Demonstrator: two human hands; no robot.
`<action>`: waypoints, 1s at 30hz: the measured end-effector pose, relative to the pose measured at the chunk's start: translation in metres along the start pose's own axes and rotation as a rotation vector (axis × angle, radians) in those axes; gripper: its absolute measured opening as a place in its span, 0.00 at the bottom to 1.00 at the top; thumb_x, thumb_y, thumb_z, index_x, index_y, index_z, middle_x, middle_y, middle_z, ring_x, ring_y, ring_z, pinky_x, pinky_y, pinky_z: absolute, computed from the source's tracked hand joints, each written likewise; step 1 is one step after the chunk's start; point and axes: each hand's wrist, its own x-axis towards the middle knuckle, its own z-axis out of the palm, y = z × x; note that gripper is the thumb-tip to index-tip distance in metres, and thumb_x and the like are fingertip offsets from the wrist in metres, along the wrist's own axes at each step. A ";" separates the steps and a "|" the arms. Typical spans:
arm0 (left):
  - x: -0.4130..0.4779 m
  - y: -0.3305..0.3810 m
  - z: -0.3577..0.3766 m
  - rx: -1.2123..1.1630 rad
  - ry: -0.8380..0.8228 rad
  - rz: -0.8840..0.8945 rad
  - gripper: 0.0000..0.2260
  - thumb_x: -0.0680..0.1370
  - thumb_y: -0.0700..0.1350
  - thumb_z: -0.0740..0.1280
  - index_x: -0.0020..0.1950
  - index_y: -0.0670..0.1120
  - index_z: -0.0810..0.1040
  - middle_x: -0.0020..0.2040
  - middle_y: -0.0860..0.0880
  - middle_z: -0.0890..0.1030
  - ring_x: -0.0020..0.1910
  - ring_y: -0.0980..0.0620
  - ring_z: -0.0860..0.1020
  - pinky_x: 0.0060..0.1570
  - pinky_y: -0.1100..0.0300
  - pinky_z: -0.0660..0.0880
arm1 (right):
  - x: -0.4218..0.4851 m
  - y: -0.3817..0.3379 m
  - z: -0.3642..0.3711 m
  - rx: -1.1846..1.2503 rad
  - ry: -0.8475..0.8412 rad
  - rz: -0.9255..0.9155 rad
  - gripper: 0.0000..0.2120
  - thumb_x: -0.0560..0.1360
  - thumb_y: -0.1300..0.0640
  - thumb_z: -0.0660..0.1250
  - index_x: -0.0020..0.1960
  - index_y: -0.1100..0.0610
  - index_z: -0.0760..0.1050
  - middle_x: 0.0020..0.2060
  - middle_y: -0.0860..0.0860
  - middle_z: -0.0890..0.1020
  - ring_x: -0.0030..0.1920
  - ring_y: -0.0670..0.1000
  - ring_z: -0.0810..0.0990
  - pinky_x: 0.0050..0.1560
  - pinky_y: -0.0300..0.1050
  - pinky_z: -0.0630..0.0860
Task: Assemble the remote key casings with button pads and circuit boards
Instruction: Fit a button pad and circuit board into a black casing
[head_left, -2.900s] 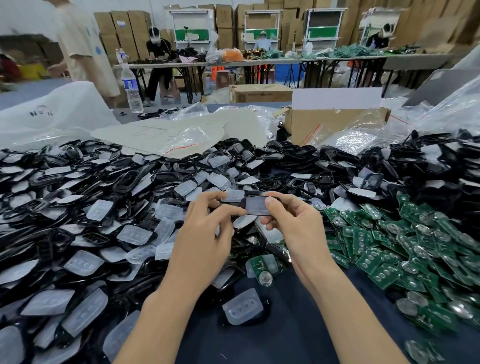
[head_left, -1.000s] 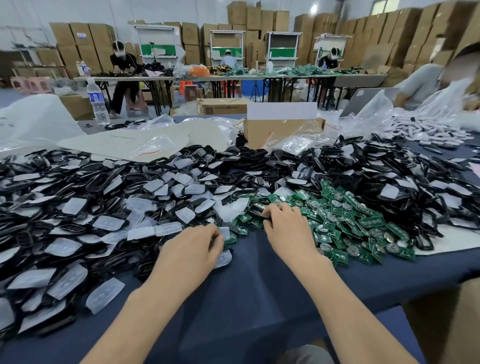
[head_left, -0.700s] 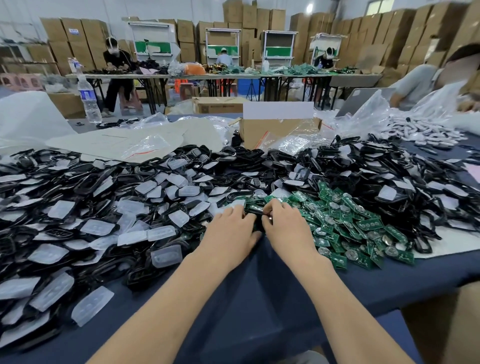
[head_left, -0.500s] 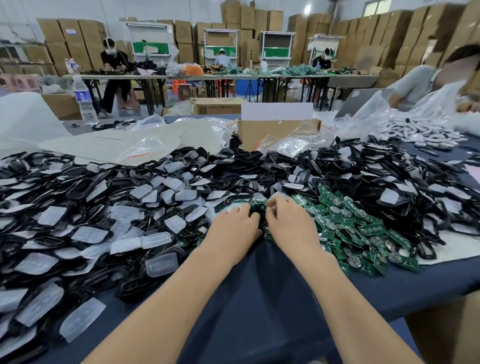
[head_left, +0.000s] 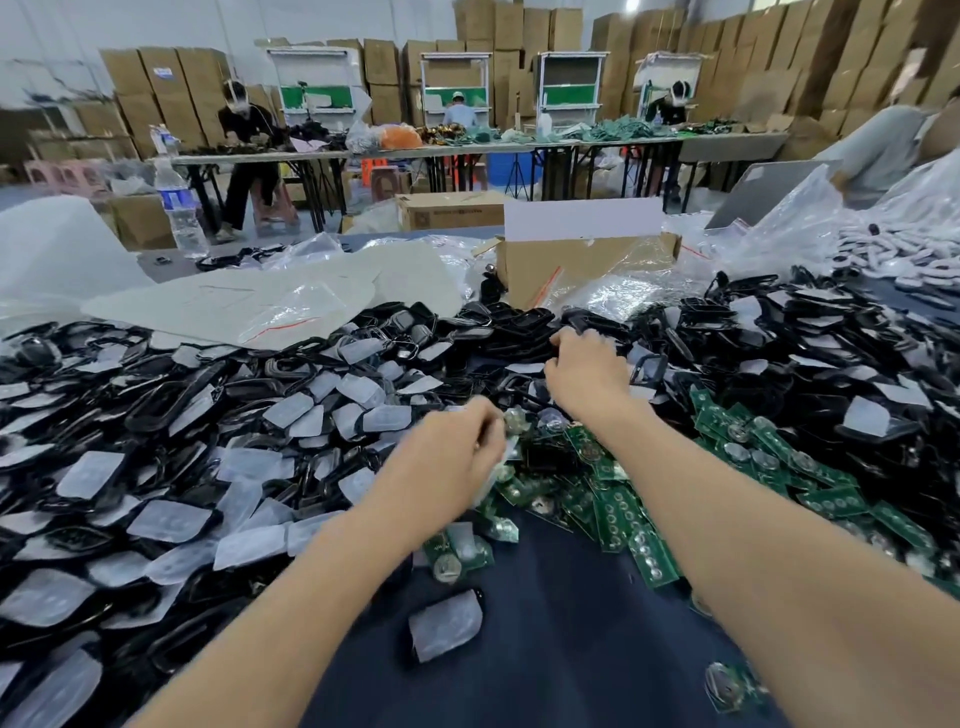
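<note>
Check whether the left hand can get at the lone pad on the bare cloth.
Probably yes: the pad lies alone on the cloth, just nearer than the left hand, nothing covering it. That hand is curled, maybe holding something.

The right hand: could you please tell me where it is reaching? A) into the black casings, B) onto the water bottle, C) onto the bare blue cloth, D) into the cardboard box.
A: the right hand lies among the black casings, on the far side of the green circuit boards.
</note>
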 end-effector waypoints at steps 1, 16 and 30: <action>0.005 -0.005 -0.004 -0.113 0.021 -0.057 0.08 0.85 0.48 0.58 0.50 0.49 0.75 0.37 0.53 0.83 0.23 0.58 0.72 0.24 0.62 0.69 | 0.006 0.000 0.004 -0.057 -0.043 0.026 0.19 0.83 0.56 0.58 0.73 0.59 0.65 0.71 0.62 0.69 0.71 0.64 0.66 0.68 0.59 0.67; 0.028 -0.024 -0.031 -1.003 0.315 -0.373 0.08 0.83 0.38 0.58 0.58 0.47 0.73 0.41 0.48 0.86 0.32 0.54 0.78 0.30 0.64 0.76 | 0.016 0.004 0.014 -0.076 -0.035 -0.031 0.21 0.80 0.66 0.60 0.72 0.56 0.66 0.66 0.62 0.73 0.65 0.63 0.72 0.64 0.57 0.69; -0.043 -0.043 -0.036 -0.922 0.456 -0.257 0.16 0.83 0.39 0.61 0.67 0.54 0.76 0.55 0.60 0.84 0.54 0.55 0.83 0.48 0.57 0.82 | -0.085 -0.050 0.014 1.334 -0.168 -0.142 0.17 0.79 0.67 0.67 0.57 0.46 0.78 0.42 0.51 0.84 0.40 0.46 0.82 0.43 0.38 0.78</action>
